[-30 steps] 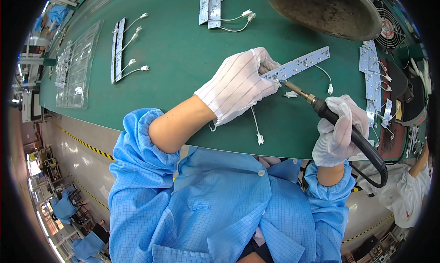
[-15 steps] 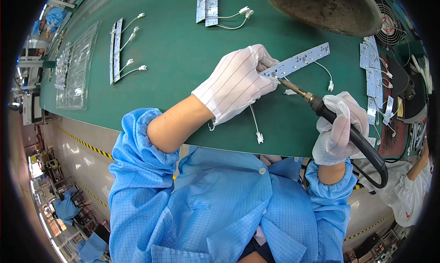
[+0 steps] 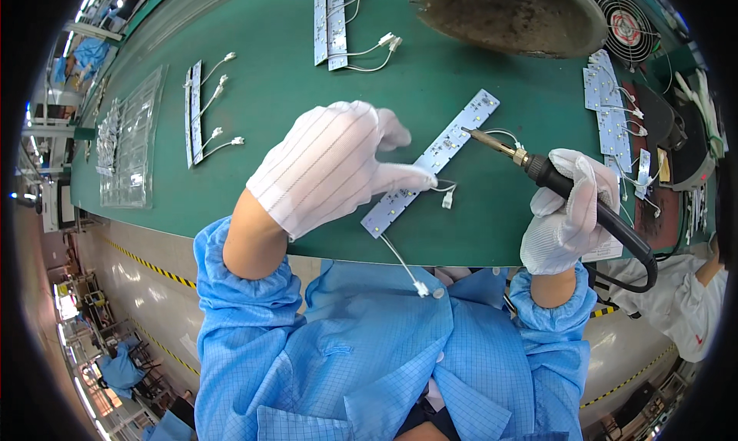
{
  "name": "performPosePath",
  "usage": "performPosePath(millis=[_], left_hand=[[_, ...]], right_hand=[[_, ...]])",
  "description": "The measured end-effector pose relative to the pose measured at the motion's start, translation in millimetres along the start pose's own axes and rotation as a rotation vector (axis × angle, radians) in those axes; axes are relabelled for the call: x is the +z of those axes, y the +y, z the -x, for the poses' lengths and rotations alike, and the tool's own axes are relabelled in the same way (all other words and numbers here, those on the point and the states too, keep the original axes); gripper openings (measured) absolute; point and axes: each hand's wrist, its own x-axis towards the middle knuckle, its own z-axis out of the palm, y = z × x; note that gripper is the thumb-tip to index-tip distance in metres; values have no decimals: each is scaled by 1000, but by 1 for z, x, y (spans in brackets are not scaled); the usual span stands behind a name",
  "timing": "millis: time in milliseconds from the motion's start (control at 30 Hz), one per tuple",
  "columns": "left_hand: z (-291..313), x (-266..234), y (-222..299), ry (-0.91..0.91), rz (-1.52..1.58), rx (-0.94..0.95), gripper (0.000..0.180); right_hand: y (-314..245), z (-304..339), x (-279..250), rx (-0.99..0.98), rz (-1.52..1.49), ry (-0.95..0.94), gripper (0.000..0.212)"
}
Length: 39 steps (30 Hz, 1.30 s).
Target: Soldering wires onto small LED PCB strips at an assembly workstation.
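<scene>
A narrow white LED board (image 3: 453, 139) lies slantwise on the green bench, its near end close to the front edge. Thin white leads with small plugs (image 3: 448, 200) come off it. My left hand (image 3: 330, 164), in a striped white glove, is beside the board with thumb and fingers apart. Its thumb reaches over the board's middle; whether it presses on it I cannot tell. My right hand (image 3: 573, 210), also gloved, is closed round the black handle of a soldering iron (image 3: 547, 174). The iron's tip is at the board's right edge, near its far end; contact is unclear.
More LED boards with leads lie at the far middle (image 3: 337, 26), at the left (image 3: 192, 114) and at the right (image 3: 613, 122). A clear plastic tray (image 3: 131, 157) is at the far left. A dark round hood (image 3: 511, 18) and a fan (image 3: 629, 24) stand at the back right.
My left fingers have opened off the LED board, and that hand has moved left. The board has turned steeper and come nearer to me. The iron's tip is now nearer the board's far end.
</scene>
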Motion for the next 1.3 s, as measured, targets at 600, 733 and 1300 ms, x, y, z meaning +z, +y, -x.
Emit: performPosePath(millis=[600,733,1300], left_hand=[[-24,48,2,174,611,-83,33],[-24,50,2,225,569,-19,33],[-21,54,-2,265,363,111,21]], right_hand=[[-7,-4,-3,231,-587,1,26],[-6,-4,-2,330,-759,-46,19],[-12,-6,2,443,-770,-5,19]])
